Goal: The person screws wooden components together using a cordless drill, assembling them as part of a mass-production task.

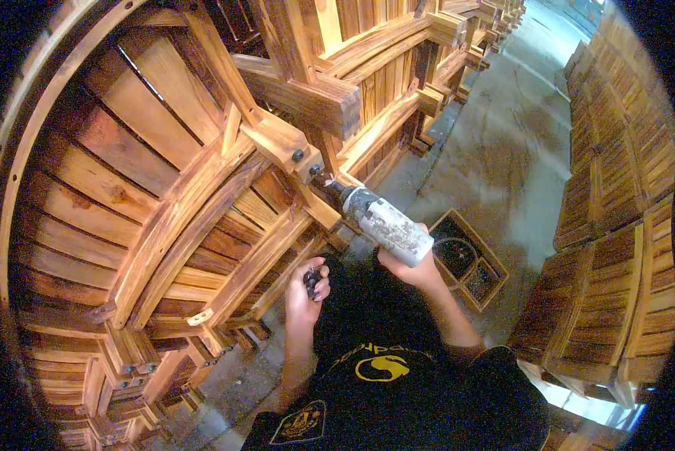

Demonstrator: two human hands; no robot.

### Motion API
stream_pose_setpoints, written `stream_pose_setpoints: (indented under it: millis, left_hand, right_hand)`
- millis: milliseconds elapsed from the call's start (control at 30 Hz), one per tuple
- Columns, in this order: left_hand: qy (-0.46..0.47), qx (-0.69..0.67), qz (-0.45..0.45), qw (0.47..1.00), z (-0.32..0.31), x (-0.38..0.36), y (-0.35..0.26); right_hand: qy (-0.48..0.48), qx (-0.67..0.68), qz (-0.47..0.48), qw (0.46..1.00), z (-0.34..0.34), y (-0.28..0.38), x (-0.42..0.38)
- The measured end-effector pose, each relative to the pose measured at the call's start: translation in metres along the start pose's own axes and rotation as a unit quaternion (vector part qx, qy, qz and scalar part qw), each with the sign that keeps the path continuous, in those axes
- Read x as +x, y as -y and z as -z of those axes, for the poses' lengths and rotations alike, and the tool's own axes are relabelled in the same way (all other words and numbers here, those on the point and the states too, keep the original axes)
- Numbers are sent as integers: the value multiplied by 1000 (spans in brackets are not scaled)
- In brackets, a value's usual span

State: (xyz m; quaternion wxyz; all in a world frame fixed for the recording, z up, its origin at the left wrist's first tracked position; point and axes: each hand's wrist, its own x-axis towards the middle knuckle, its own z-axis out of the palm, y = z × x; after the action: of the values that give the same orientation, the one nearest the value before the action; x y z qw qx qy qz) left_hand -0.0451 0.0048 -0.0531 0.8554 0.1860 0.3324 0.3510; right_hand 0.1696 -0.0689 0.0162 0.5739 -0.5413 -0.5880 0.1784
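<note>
My right hand point(409, 259) grips a worn white and dark power driver point(386, 224), its nose pointing up and left. The driver's tip meets a dark bolt point(315, 171) in the end of a wooden block point(277, 143), or sits right at it. Beside that bolt, a second dark bolt point(298, 155) shows its head in the same block. Curled fingers of my left hand point(305, 292) hold a few small dark bolts point(312, 283), partly hidden by the fingers. The block belongs to a slatted wooden piece of furniture point(138, 240) with curved rails.
More slatted wooden furniture point(386, 68) runs in a row away from me. Along the right stand wooden slatted panels point(608, 248). On the concrete floor point(495, 143) lies a compartmented wooden box point(495, 295) with small dark pieces inside. A thick beam end point(341, 105) juts out above the driver.
</note>
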Motion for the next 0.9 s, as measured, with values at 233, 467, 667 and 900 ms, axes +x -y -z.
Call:
stream_pose_setpoints:
  millis: [233,467,667,900]
  left_hand:
    - [-12,102,-5,995,1,-8,6]
    - [-30,144,-9,989,-6,-11,9]
    - [-20,130,-6,991,-1,-8,8]
    - [67,-40,62,995,3,-7,5]
  right_hand:
    - [2,-63,36,997,0,-13,-4]
    - [14,-88,10,996,-2,-26,-10]
    - [10,-53,-8,999,-2,-17,-6]
    - [-8,-7,4,1000,-3,-14,-5]
